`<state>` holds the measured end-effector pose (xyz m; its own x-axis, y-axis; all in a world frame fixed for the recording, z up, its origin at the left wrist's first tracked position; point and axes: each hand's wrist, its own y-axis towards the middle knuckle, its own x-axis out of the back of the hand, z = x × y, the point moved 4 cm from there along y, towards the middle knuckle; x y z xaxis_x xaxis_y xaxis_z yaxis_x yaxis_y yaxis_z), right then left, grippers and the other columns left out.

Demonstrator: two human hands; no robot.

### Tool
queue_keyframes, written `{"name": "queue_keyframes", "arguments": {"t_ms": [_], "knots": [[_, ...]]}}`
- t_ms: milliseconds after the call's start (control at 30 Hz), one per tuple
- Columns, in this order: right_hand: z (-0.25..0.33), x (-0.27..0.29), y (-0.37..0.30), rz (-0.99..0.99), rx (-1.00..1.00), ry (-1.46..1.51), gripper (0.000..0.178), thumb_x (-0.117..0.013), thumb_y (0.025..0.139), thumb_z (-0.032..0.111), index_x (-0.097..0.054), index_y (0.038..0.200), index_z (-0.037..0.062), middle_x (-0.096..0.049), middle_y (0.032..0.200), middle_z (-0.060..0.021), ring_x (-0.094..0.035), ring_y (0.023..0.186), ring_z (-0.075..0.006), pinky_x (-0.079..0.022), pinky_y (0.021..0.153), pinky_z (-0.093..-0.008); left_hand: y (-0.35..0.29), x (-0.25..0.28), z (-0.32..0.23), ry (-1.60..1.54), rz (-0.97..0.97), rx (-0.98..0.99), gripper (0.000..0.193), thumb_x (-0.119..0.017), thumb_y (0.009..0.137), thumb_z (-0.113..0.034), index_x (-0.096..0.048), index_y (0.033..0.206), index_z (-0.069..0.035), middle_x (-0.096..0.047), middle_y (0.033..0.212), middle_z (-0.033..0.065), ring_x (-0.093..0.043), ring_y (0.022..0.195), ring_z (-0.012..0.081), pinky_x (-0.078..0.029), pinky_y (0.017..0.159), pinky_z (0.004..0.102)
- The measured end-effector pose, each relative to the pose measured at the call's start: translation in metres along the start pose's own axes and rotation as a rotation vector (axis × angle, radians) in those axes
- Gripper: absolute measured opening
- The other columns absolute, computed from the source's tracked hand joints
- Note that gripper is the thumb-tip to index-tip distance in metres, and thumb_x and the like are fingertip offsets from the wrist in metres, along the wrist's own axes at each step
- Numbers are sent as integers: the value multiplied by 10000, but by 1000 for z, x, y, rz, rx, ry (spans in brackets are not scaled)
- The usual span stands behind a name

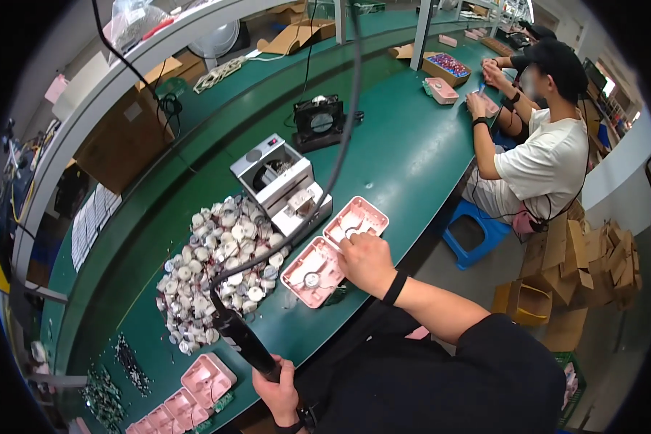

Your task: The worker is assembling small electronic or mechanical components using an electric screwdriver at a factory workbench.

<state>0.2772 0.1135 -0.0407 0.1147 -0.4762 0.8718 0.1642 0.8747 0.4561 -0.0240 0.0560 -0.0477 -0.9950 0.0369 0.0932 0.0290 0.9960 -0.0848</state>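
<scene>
At the lower middle, my left hand is wrapped round a black electric screwdriver, whose cable leaves its upper end. My right hand is over two pink plastic housing shells lying open side by side on the bench. Its fingers are closed at the far shell, near a small white round part; whatever they pinch is too hidden to name. A round white-and-silver part sits inside the near shell. A green circuit board shows at that shell's right edge.
A heap of white round parts with wires lies left of the shells. Beyond stand a grey screw feeder and a black fan. More pink shells line the near edge. A co-worker sits at the right.
</scene>
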Motion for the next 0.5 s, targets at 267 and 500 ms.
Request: {"name": "queue_keyframes", "arguments": {"t_ms": [267,500], "knots": [[-158,14,44,30,-120,-219,88,-614,732,151,-634,731,65,-645,721,-122,-650,686,-303,-516,571,-441,-18,0,-12,279,-72,-62,167,-689,755,-38,-557,856,-18,-570,732,41,-561,643,144,-461,629,281],[-310,-14,160,94,-217,-366,143,-568,773,140,-684,778,57,-688,817,-163,-684,756,-328,-544,653,-449,-25,-11,-29,314,-94,94,248,-710,816,-145,-599,972,12,-612,783,78,-557,710,178,-472,686,334]]}}
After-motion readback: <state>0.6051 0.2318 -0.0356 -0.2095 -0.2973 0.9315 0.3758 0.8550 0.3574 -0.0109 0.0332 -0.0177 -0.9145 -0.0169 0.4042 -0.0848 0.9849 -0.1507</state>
